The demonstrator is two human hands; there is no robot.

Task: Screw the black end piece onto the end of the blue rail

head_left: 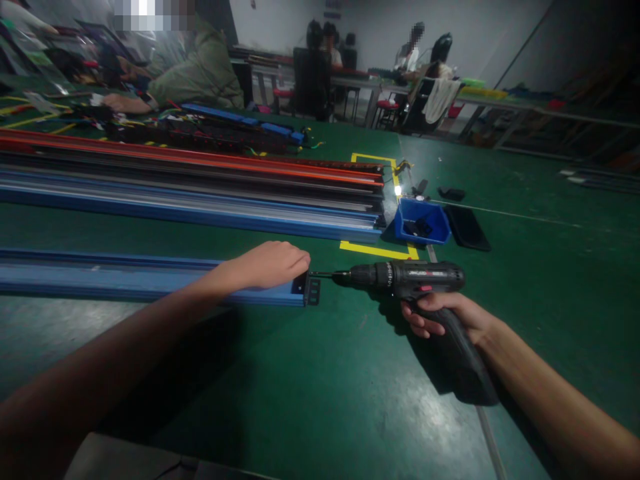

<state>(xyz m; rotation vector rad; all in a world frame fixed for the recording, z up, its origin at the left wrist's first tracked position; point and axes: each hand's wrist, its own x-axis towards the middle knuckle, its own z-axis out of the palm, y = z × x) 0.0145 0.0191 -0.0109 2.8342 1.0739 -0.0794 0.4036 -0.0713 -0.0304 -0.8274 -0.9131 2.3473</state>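
At the centre of the frame, a person's left hand (277,261) lies palm down across the right end of a blue metal channel (125,273), its fingers bent together over the edge. Their tips are hidden, so it cannot be told whether they pinch anything. The channel runs flat from the left edge of the frame to the middle, ending in a black slotted end cap (313,292) just below the fingers.

Right of centre, the right hand (457,312) is wrapped around the handle of a black cordless drill (425,277), thumb and fingers closed on the grip. The drill lies level, pointing left; its slim bit (321,274) reaches the end cap beside the left fingertips, though whether the two touch is unclear.

Above the channel, from the left edge to right of centre, orange-red rails (200,155) and blue rails (200,215) lie side by side on the green tabletop (325,387). Near their right ends are yellow tape (375,251) and an open blue parts bin (437,215) holding small dark pieces, with a flat black rectangular object (467,227) just to its right.

In the upper left, a co-worker's green sleeve (200,73) and hand (125,103) extend over bundled wires.
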